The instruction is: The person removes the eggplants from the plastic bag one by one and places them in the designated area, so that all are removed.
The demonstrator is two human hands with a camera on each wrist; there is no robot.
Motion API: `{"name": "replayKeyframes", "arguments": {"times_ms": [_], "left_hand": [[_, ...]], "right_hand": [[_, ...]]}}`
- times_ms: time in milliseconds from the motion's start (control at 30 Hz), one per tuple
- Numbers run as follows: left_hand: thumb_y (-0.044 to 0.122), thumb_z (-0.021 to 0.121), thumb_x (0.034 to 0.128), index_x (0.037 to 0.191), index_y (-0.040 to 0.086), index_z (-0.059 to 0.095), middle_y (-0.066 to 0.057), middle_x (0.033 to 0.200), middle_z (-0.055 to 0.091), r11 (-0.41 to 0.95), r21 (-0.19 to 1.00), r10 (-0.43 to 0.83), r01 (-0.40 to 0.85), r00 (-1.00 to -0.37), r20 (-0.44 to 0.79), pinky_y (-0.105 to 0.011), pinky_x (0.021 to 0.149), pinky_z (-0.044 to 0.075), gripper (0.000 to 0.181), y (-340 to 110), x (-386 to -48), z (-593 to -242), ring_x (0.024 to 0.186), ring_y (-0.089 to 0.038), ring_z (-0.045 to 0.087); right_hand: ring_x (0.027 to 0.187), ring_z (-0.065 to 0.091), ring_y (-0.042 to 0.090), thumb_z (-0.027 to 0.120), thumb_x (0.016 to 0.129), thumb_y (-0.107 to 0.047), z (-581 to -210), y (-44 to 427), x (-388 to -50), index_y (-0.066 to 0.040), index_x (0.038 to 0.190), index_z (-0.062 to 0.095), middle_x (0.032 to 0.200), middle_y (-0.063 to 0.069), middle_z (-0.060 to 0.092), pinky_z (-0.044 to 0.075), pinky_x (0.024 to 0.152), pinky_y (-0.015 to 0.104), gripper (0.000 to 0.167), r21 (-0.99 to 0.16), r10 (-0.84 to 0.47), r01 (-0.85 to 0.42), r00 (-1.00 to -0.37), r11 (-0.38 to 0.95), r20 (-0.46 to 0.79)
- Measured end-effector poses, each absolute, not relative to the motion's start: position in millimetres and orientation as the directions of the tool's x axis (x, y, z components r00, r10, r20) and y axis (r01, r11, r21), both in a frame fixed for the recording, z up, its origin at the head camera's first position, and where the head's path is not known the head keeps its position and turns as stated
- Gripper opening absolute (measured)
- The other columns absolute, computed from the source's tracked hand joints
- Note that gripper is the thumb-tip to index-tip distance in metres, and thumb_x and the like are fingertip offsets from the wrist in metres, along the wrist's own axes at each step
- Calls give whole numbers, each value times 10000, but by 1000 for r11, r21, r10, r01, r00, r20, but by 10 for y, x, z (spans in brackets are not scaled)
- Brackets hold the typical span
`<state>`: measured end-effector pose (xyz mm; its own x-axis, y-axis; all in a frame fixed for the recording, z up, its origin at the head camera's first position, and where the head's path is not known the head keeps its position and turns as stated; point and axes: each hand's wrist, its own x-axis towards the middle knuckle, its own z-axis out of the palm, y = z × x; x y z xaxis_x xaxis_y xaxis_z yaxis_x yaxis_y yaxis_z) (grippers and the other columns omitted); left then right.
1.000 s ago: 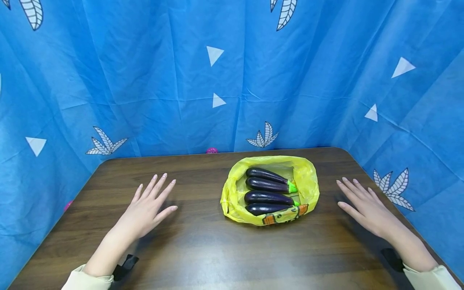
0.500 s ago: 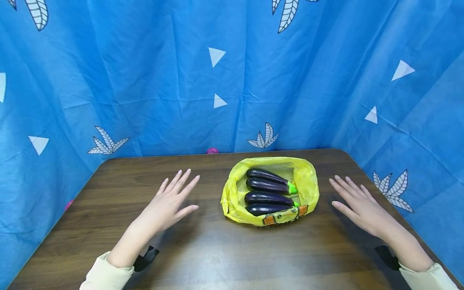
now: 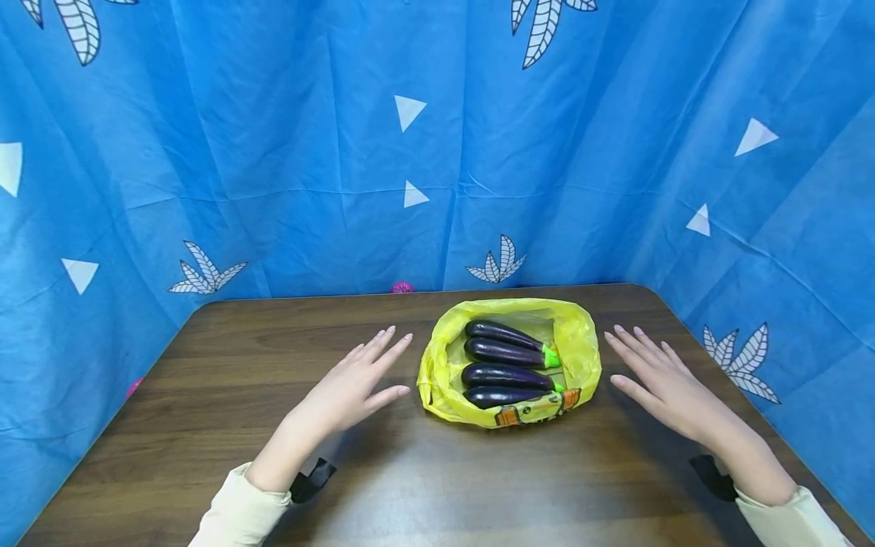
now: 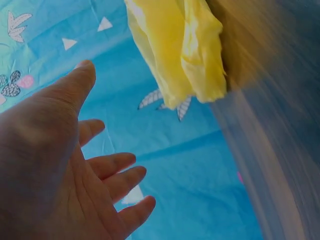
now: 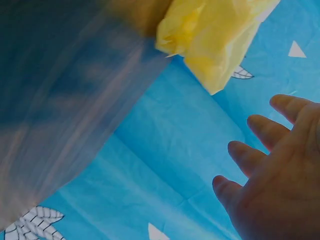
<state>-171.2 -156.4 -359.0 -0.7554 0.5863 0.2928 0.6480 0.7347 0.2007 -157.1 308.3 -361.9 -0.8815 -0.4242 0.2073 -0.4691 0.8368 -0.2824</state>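
Note:
A yellow plastic bag (image 3: 578,349) with its mouth spread wide stands on the table right of centre. Inside it several dark purple eggplants (image 3: 504,351) lie side by side, their green stem ends toward the right. My left hand (image 3: 352,391), fingers extended and thumb apart, hovers just left of the bag without touching it. On the other side my right hand (image 3: 666,387) is held likewise, a short gap from the bag's right edge. Both hands hold nothing. In each wrist view only the bag's outer side shows, and the eggplants are hidden.
The brown wooden table (image 3: 205,380) extends around the bag. A blue curtain (image 3: 307,152) with white leaf and triangle prints hangs behind the table and along its sides. Black straps (image 3: 313,480) are around both wrists.
My left hand has moved a good way right, close to the bag. The right hand has shifted a little left toward it. The bag and eggplants stay in place.

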Motion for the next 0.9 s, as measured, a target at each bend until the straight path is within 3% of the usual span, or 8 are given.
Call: {"name": "replayKeyframes", "arguments": {"times_ms": [633, 900], "left_hand": [[436, 568, 916, 1458, 134, 332, -181, 1493, 229, 669, 297, 645, 682, -730, 226, -441, 1040, 257, 664, -1149, -1801, -3617, 1337, -284, 267], [373, 590, 919, 1410, 95, 420, -156, 1478, 283, 617, 321, 689, 719, -690, 222, -456, 1051, 224, 589, -1096, -1833, -3703, 1356, -257, 228]], "right_hand": [[1388, 29, 313, 440, 1001, -324, -3491, 2599, -1829, -103, 1495, 187, 1523, 158, 153, -4, 1071, 500, 598, -316, -486, -537, -843, 782, 228], [1376, 124, 316, 445, 1003, -293, -3493, 2403, -1876, -125, 1490, 225, 1524, 112, 181, 145, 1046, 548, 561, -426, -522, -564, -824, 708, 223]]}}
